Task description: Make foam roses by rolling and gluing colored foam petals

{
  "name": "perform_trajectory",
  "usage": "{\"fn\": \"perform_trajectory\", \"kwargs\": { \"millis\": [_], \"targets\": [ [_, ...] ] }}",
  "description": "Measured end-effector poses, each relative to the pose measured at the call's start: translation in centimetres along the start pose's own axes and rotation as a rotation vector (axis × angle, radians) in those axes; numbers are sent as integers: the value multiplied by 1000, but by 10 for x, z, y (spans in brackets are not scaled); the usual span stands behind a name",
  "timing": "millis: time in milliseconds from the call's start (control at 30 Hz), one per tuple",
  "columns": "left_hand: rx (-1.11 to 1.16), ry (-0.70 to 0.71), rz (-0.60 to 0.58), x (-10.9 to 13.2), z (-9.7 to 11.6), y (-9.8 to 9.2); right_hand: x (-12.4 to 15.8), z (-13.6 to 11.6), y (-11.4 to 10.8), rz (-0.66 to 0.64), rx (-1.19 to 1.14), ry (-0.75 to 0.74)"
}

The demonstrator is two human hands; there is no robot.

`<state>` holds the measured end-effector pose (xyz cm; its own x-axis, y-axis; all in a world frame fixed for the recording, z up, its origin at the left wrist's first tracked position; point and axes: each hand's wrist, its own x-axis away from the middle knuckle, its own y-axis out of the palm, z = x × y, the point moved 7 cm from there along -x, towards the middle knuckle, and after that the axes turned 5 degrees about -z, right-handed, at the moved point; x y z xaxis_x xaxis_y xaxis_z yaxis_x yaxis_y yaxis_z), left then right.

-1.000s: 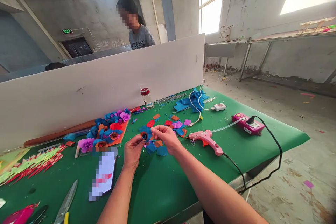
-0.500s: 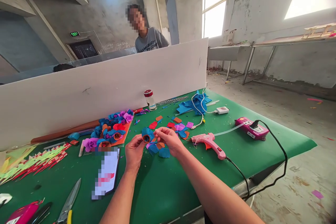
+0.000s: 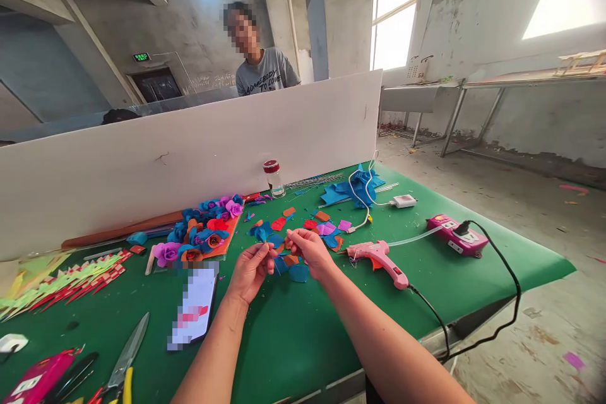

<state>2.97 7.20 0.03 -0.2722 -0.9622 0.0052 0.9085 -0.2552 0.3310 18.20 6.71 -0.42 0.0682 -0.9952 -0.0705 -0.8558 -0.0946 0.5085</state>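
Note:
Just beyond my left hand's fingertips is a blue crepe-paper flower [image 3: 263,233], tilted so its side faces me. My left hand [image 3: 252,270] is closed in a pinch at its base; the orange centre is turned out of sight. To the right, apart from the flower, my right hand [image 3: 310,252] is also pinched closed; anything between its fingertips is too small to make out. Loose blue petals [image 3: 298,273] lie below and between the hands. A pink glue gun [image 3: 379,259] rests on its side right of my right hand, with a clear glue stick in its back.
Finished paper flowers [image 3: 208,233] lie at left. Nearer me are a phone [image 3: 195,309] and scissors [image 3: 127,350]. A lidded jar [image 3: 273,180] stands by the white board [image 3: 189,164], behind which is a person [image 3: 265,72]. A power strip [image 3: 457,235] trails a black cable on the right.
The flower has tipped away, hiding the orange centre that faced me. My left hand has rolled over, and my right fingertips have come away from the flower. The view has shifted slightly.

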Motion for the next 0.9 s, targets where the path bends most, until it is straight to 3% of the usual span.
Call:
{"fn": "perform_trajectory", "kwargs": {
  "millis": [167,333,400,533,700,767,900],
  "targets": [
    [27,-35,-47,1,-5,2,0,5,8,-39,96,-19],
    [-33,-44,-109,3,-4,11,5,-11,11,3,198,-221],
    [-63,-46,-135,4,-4,14,7,-14,13,-13,240,-239],
    [-85,-25,-162,4,-5,15,7,-10,14,-45,127,-146],
    [-125,22,-218,6,-2,19,8,6,24,-218,40,82],
    [-164,51,-213,6,-1,20,6,4,20,-188,41,53],
    [-237,127,-183,3,0,19,-2,-5,3,-7,113,-107]
  ]
}}
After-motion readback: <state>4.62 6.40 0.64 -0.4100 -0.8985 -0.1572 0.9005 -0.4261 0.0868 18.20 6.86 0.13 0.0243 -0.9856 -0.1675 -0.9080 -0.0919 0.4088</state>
